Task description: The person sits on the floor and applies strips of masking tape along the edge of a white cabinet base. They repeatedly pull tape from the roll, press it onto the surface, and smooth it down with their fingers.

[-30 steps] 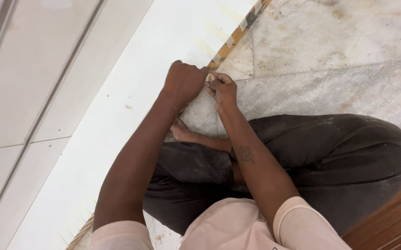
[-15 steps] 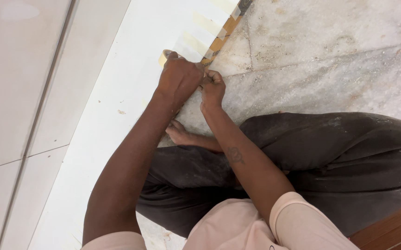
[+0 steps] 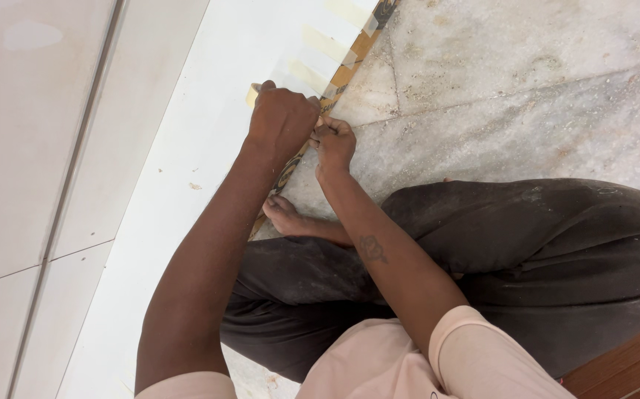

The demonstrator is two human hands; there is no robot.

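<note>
- Both hands sit lower along the edge than they did half a second ago — more of the taped strip now shows beyond them, and the view has tilted slightly left.
- Nearest me I see pink sleeves (image 3: 475, 355) and dark trousers (image 3: 527, 258); the person sits cross-legged on the floor, one bare foot (image 3: 284, 216) tucked just beside the white panel.
- From my seat, the right hand (image 3: 333, 142) is pinched shut, fingertips together on something small at the patterned border strip (image 3: 344, 74); I cannot tell what it pinches.
- My left hand (image 3: 283, 122) is curled in a loose fist, touching the right hand and resting across the seam where the white panel (image 3: 187, 148) meets the strip. A bit of pale tape (image 3: 252, 94) peeks out from under its far side — whether the fingers actually grip it, I cannot tell.
- That strip, brown and yellow, runs diagonally between the panel and the grey marble floor (image 3: 527, 89), passing under both hands.
- Beyond the hands, several short pieces of pale masking tape (image 3: 326, 46) lie across the panel's edge and onto the strip, set side by side toward the top of the view.
- Far left, glossy cream tiles (image 3: 24, 148) with a thin dark joint line.
- Bottom right, a corner of reddish wood (image 3: 630, 369).
</note>
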